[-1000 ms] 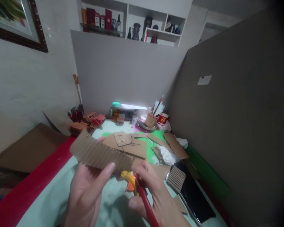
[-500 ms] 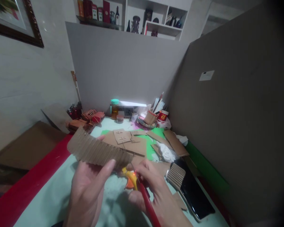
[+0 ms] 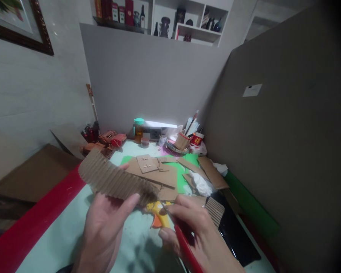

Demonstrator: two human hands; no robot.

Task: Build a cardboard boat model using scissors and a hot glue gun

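Note:
My left hand (image 3: 105,223) holds a strip of corrugated cardboard (image 3: 113,178), its ridged face up, with the thumb pressed along its lower edge. In my right hand (image 3: 196,231) is a pair of red-handled scissors (image 3: 184,242), fingers wrapped round the handles. Their thin metal tip reaches the right end of the strip; whether the blades touch it I cannot tell. Beneath the tip, on the table, lies a yellow glue gun (image 3: 161,218) with an orange trigger, partly hidden by my right hand.
Cardboard pieces with small cross-shaped window frames (image 3: 146,165) lie on a green sheet (image 3: 182,185) ahead. To the right are crumpled white tissue (image 3: 201,185), a black tray-like object (image 3: 235,239) and a ridged cardboard scrap (image 3: 215,211). A pen holder (image 3: 182,142) and a jar (image 3: 138,132) stand behind.
My right hand and the scissors have shifted slightly right and down, away from the strip's end. More of the glue gun shows. The left hand keeps its hold on the strip.

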